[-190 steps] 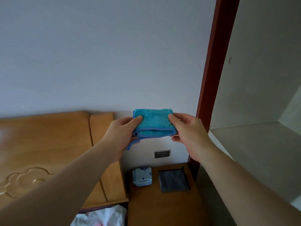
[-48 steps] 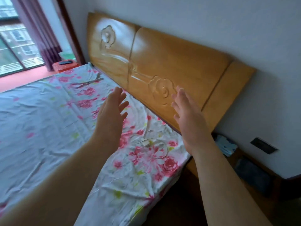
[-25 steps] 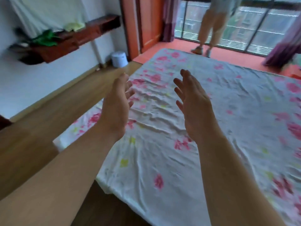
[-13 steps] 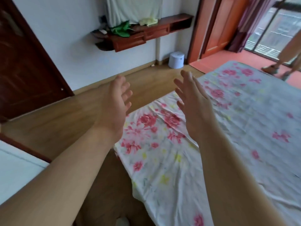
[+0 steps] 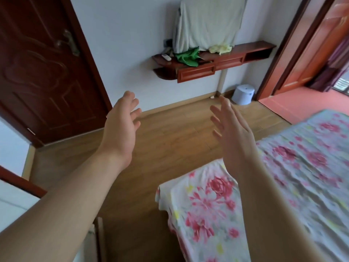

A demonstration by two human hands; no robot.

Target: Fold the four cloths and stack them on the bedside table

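Note:
Both my hands are raised in front of me, empty, with straight fingers. My left hand hangs over the wooden floor. My right hand hovers near the corner of the bed. On the wall shelf lie a green cloth and a pale yellow cloth. The bedside table and the folded cloths are out of view.
The bed with a flowered sheet fills the lower right. A dark wooden door stands at the left. A white sheet hangs above the shelf. A small pale bin sits on the floor by a doorway.
My view has swung left, from the headboard and bedside table across the bed to the far wall, door and shelf. Both hands stay raised and empty; earlier they held a folded blue cloth.

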